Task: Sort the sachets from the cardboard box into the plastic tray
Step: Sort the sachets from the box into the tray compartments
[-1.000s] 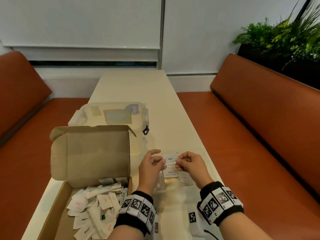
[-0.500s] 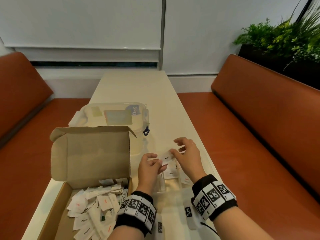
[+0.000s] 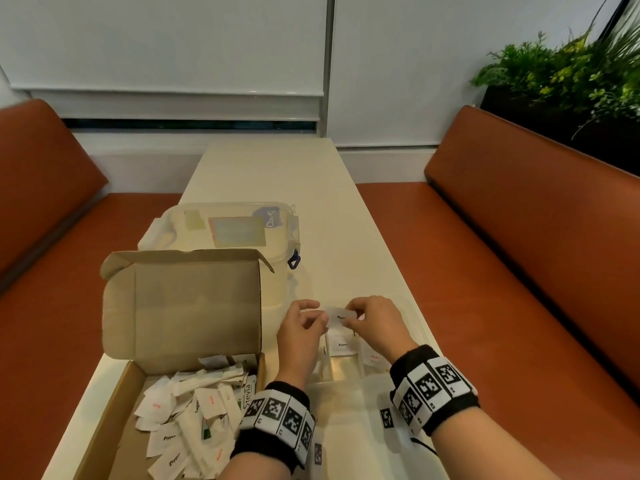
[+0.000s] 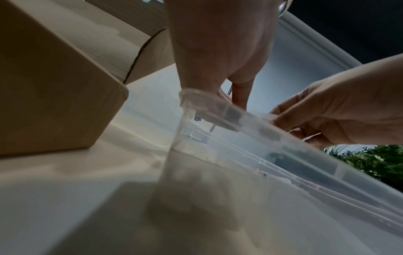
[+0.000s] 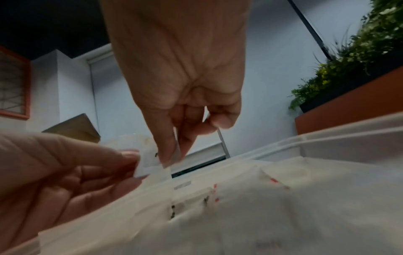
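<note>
A white pepper sachet [image 3: 338,316] is held between both hands above the clear plastic tray [image 3: 320,370]. My left hand [image 3: 304,327] pinches its left edge and my right hand [image 3: 367,318] pinches its right edge; the right wrist view shows the sachet [image 5: 150,165] between thumb and fingertips. More sachets lie in the tray's compartments, among them a pepper one [image 3: 341,344]. The open cardboard box [image 3: 114,403] at lower left holds a heap of white sachets [image 3: 194,420]. In the left wrist view the tray rim [image 4: 250,124] hides most of the fingers.
A lidded clear plastic container [image 3: 225,230] stands behind the box's raised flap [image 3: 180,303]. The narrow cream table [image 3: 277,174] runs away from me between two orange benches [image 3: 519,254]. Plants [image 3: 571,71] grow at the far right.
My right hand had reached forward with fingers spread half a second ago; it has come back and now pinches the sachet with the left hand again.
</note>
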Demonstrator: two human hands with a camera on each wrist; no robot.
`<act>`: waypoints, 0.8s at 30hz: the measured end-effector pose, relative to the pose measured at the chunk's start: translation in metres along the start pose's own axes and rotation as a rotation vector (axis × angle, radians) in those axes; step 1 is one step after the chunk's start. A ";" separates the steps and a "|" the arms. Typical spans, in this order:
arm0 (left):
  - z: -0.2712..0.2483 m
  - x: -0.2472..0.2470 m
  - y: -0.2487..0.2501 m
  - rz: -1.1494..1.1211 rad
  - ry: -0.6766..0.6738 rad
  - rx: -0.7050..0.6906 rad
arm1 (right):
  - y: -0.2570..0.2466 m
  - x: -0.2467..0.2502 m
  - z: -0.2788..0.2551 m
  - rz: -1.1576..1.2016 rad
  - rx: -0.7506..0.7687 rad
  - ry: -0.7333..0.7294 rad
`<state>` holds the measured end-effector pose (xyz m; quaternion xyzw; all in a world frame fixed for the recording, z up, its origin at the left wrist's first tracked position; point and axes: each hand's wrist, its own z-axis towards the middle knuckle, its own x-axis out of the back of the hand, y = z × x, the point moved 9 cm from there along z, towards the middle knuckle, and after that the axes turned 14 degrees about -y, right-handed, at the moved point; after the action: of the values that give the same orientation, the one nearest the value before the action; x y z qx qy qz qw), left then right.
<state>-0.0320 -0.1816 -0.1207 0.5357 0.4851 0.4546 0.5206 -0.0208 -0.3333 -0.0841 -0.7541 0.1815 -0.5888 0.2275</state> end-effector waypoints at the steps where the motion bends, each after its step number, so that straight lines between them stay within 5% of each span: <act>1: -0.001 0.002 0.004 0.083 0.017 -0.019 | 0.006 -0.003 0.001 -0.018 -0.029 -0.015; 7: 0.001 0.003 -0.001 0.461 0.014 0.079 | 0.021 -0.034 0.003 -0.173 -0.079 -0.135; 13: 0.001 0.004 -0.009 0.474 0.014 0.144 | 0.006 -0.042 0.008 -0.481 -0.010 -0.128; 24: 0.001 0.006 -0.011 0.457 0.035 0.139 | 0.000 -0.048 0.011 -0.514 0.070 -0.109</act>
<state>-0.0314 -0.1763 -0.1314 0.6583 0.3901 0.5353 0.3576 -0.0215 -0.3059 -0.1248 -0.7976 -0.0491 -0.5918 0.1058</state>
